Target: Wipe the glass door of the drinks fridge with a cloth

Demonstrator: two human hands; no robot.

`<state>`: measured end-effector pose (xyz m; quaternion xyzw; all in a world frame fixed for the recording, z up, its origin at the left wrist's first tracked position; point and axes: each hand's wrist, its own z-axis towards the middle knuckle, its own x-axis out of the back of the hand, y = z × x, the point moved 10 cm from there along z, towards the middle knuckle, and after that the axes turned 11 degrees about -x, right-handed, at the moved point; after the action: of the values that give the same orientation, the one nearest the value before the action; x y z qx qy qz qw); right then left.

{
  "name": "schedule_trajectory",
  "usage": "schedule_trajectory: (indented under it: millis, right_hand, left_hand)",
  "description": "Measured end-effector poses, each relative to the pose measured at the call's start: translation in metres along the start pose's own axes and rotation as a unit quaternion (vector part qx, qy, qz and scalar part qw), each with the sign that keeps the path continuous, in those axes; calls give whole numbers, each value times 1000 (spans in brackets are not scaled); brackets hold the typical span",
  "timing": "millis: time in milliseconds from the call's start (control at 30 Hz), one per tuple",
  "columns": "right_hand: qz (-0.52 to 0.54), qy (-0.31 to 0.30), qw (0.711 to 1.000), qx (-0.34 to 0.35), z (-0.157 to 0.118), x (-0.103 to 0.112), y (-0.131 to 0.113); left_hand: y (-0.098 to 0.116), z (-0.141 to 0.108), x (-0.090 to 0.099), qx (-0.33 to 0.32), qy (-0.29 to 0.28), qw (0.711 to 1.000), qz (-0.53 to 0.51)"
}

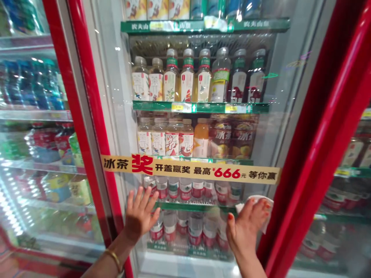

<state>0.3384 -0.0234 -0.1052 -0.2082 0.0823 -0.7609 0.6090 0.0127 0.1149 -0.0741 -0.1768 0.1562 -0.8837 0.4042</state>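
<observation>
My left hand (141, 212) has its fingers spread against the glass door (116, 96) of a drinks fridge, near the lower left of the door, with nothing in it. A gold bracelet (112, 258) circles that wrist. At the lower right, my right hand (246, 224) holds a white tissue (268, 202) flat against the glass under its fingers. Most of the tissue is hidden by the hand; whether it is paper or thin cloth I cannot tell. Above both hands, a yellow strip (188, 169) with printed characters and "666" crosses the door.
Behind the glass, green-edged shelves (203, 107) hold rows of drink bottles (187, 79). A red door frame (315, 143) rises on the right, and another red frame (92, 104) on the left. Beyond them stand further fridges with bottles (43, 139).
</observation>
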Motion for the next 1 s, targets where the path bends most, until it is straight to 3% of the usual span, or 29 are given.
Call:
schedule_trajectory:
  millis: [100,200,267,433,700,867,933,1000]
  right_hand:
    - [-6,-6,999,39,-13,-9,-28]
    - [-28,-23,990,138,-53,-20,-61]
    - [-32,-34,986,158,-75,-26,-65]
    - [-47,-56,986,152,-85,-33,-52]
    - [-55,-89,972,211,-96,-42,-44]
    - [-32,-90,973,211,-109,-36,-35]
    - [-37,-71,978,191,-95,-29,-19]
    - [-45,-36,991,119,-63,-20,6]
  left_hand:
    - [-1,-2,-2,9,-15,1000,-5]
    - [0,-2,-2,1,-24,1000,-4]
    - [1,-1,0,-9,-21,1000,2]
    - [3,0,2,-22,-11,1000,16]
    - [2,2,0,-20,-20,1000,13]
    - [2,2,0,-22,-19,999,18]
    - [1,3,2,-19,-11,1000,15]
    - [1,3,3,-13,0,1000,10]
